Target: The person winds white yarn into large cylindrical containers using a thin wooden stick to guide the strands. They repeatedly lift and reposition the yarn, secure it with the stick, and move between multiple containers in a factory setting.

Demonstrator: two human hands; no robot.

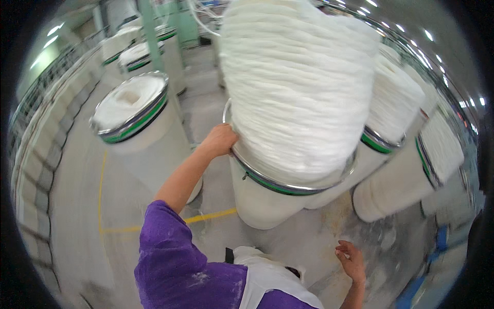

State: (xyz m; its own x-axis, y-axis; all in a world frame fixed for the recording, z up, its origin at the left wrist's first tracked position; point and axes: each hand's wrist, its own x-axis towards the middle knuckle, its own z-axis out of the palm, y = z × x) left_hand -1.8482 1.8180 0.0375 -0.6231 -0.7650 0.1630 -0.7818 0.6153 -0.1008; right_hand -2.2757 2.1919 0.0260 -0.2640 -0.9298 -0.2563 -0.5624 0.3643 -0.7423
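Note:
Directly ahead stands a tall white can (262, 208) with a shiny metal rim and a green band. A high stack of coiled white fibre sliver (298, 92) rises well above that rim. My left hand (221, 139) is closed around the left side of the can's rim, with the arm stretched forward. Low on the right, my right hand (351, 259) hangs in the air away from the can, its fingers loosely bent and apart, holding nothing.
Another sliver can (149, 139) stands to the left, filled to about its rim. More full cans (391, 201) crowd close on the right. A yellow floor line (206, 216) runs beneath. Behind the left can rises a green post (150, 36). Pale containers (46, 170) line the far left.

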